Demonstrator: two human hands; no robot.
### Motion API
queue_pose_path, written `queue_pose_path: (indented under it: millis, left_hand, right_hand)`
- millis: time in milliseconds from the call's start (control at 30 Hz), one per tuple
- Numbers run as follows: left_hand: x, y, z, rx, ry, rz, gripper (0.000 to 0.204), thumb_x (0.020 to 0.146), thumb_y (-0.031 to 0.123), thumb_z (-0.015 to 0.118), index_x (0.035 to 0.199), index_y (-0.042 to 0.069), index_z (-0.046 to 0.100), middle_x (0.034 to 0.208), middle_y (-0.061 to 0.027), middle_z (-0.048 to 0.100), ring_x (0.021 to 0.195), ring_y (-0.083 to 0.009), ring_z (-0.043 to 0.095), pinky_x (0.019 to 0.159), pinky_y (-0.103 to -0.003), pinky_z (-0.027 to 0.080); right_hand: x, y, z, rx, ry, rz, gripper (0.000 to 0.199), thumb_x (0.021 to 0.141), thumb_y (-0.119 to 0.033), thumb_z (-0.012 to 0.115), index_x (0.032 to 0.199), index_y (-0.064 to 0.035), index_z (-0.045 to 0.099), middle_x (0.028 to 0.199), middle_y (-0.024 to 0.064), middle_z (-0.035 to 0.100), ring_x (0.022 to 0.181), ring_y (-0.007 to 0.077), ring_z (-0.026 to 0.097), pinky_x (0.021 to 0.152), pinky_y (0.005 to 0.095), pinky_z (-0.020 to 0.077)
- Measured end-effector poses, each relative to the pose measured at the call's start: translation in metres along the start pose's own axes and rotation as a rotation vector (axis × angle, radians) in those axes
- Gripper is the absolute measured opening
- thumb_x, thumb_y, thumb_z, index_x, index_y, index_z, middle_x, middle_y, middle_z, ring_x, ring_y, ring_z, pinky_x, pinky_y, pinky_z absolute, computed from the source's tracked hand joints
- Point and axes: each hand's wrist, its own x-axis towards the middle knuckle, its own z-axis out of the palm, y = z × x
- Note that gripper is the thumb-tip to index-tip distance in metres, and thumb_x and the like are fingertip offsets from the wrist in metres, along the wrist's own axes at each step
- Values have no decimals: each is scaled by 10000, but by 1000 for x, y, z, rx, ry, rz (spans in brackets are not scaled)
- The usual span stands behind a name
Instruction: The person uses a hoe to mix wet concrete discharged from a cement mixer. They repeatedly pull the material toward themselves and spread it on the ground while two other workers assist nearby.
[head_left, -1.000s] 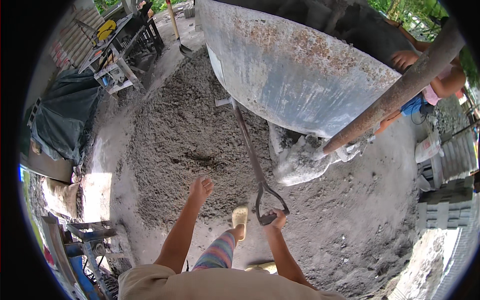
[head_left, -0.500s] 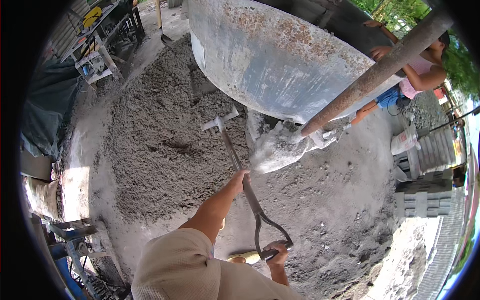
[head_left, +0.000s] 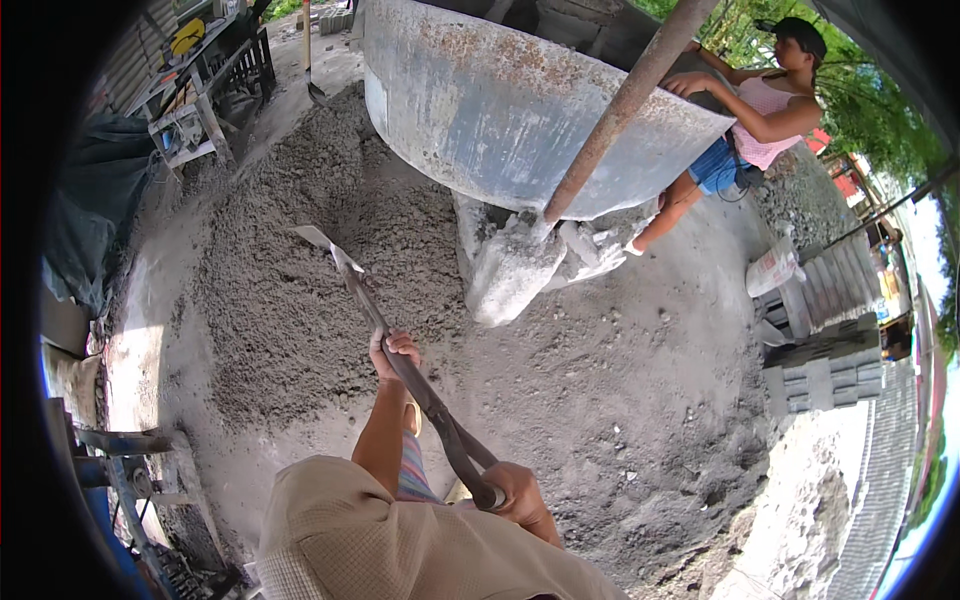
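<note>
A shovel (head_left: 432, 402) slants across in front of me, its blade (head_left: 330, 247) over a wide heap of grey, damp-looking mix (head_left: 290, 310). My left hand (head_left: 396, 354) is wrapped round the middle of the shaft. At the near end, my right hand (head_left: 518, 493) grips the D-shaped handle, which is turned partly edge-on. The blade is tilted, and whether it touches the heap I cannot tell. Beyond the heap stands a large, rust-stained metal drum (head_left: 530, 110), open at the top.
A rusty pole (head_left: 630, 110) leans against the drum beside a pale crusted block (head_left: 510, 275). At the drum's right, another person (head_left: 770, 110) rests hands on its rim. Stacked blocks (head_left: 825, 385) and a white bucket (head_left: 772, 270) stand right; a metal frame (head_left: 125, 470) lies left.
The shovel has swung left, with its blade turned more edge-on. Both hands have moved with it, the right one up and left. The view has shifted, showing more of the other person.
</note>
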Motion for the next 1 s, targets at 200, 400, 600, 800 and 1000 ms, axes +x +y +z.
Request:
queue_pose_path:
  millis: [200,400,600,800,1000]
  left_hand:
    - [-67,-49,40,10,-254,-11,328,761,348,544,837,30,512,600,22,463,526,-77,458,560,-248,415]
    - [-150,-109,64,325,260,3,232,773,280,551,832,58,514,715,-40,519,643,-167,515,632,-299,457]
    - [-217,-139,37,574,265,-17,284,765,281,563,898,45,479,822,-70,537,768,-217,543,704,-374,449]
    - [-276,-122,-34,449,478,-22,426,725,322,583,972,10,431,864,-122,511,831,-267,514,759,-420,419]
    - [-329,-109,-12,317,731,-114,664,706,408,545,1101,-66,299,977,-172,440,934,-296,462,833,-426,379]
  right_hand:
    - [-61,-41,-13,-257,-82,-313,303,429,-130,630,711,-87,530,666,60,527,624,251,536,548,338,429]
    - [-102,-87,-13,-236,9,-282,192,499,-95,633,652,-65,521,569,86,515,506,266,528,453,326,408]
    - [-129,-119,-16,-341,30,-266,197,509,-110,618,677,-56,530,587,90,542,529,282,546,475,333,425]
    - [-165,-91,25,-278,12,171,235,527,-135,591,738,-40,551,580,133,546,528,292,548,503,334,433]
    - [-179,-86,93,-203,-91,307,261,562,-159,576,790,-38,533,616,170,546,602,342,547,543,356,429]
